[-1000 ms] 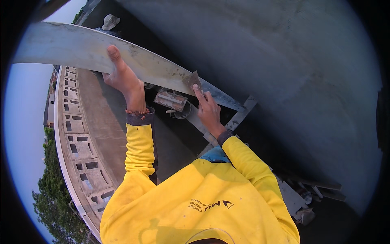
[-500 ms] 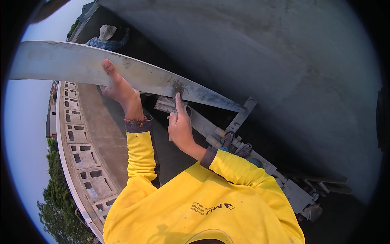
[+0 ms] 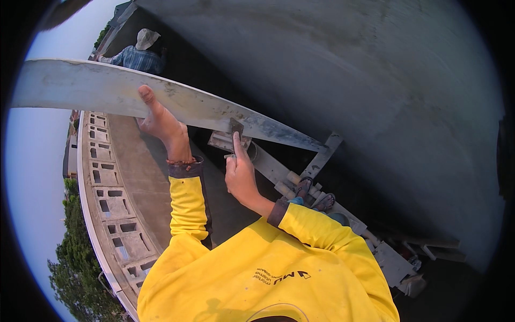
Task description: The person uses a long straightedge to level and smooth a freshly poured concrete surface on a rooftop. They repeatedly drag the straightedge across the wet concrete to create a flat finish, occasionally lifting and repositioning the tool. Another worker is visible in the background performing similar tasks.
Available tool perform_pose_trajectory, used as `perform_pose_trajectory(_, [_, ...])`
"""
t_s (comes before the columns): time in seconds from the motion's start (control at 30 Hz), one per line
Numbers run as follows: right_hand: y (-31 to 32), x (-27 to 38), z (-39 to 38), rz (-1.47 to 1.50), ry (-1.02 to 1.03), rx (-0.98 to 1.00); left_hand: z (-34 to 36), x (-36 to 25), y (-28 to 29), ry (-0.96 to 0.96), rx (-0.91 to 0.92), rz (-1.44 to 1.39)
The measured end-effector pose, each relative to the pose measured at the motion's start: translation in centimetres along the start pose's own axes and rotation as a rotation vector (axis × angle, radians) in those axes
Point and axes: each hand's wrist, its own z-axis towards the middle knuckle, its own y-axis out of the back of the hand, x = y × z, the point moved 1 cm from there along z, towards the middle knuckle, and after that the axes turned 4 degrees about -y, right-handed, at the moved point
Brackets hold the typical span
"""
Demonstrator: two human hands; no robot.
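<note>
A long grey straightedge board (image 3: pixel 91 88) slants across the upper view, from the far left down toward the wall. My left hand (image 3: pixel 165 127) grips it by its lower edge, thumb on the near face and fingers hidden behind. In my right hand (image 3: pixel 244 180) is a small scraper (image 3: pixel 236 126), its dark blade on the board near the lower edge. The index finger stretches along the scraper; the other fingers are curled round its handle, which is mostly covered. Dark smears mark the board's face to the right of the blade.
A large grey plastered wall (image 3: pixel 365 80) rises on the right. Below lies a narrow plank (image 3: pixel 273 169) with sandaled feet (image 3: pixel 314 196) on or beside it. On the left runs a parapet of hollow blocks (image 3: pixel 115 206), with trees outside. Another person in a hat (image 3: pixel 142 56) is beyond the board.
The scraper blade and my right hand have slid slightly toward the board's lower edge. My left hand keeps its grip. The whole view has shifted a little, and the other person's arm shows more.
</note>
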Motion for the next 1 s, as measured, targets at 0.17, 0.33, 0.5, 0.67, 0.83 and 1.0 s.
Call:
perform_pose_trajectory(0.17, [1.9,-1.3,1.7,-0.001,-0.065,0.005,0.3,0.4,0.9,0.02,-0.01,-0.004])
perform_pose_trajectory(0.33, [4.1,-2.4,1.1,-0.171,0.037,-0.017,0.5,0.8,1.3,-0.04,-0.017,-0.073])
perform_pose_trajectory(0.5, [2.2,-0.7,1.2,-0.208,0.251,0.064,-0.1,-0.3,0.8,-0.003,0.008,-0.133])
perform_pose_trajectory(0.67, [6.3,3.0,5.1,-0.286,0.339,-0.057,-0.1,-0.2,1.8,-0.06,0.026,-0.11])
perform_pose_trajectory(0.83, [8.8,-2.3,1.6,-0.443,0.284,0.078,0.5,-0.1,2.8,-0.047,0.0,-0.115])
perform_pose_trajectory(1.0, [5.9,-4.4,-1.6,-0.428,0.254,0.222,0.3,-0.2,3.0,-0.016,-0.044,-0.092])
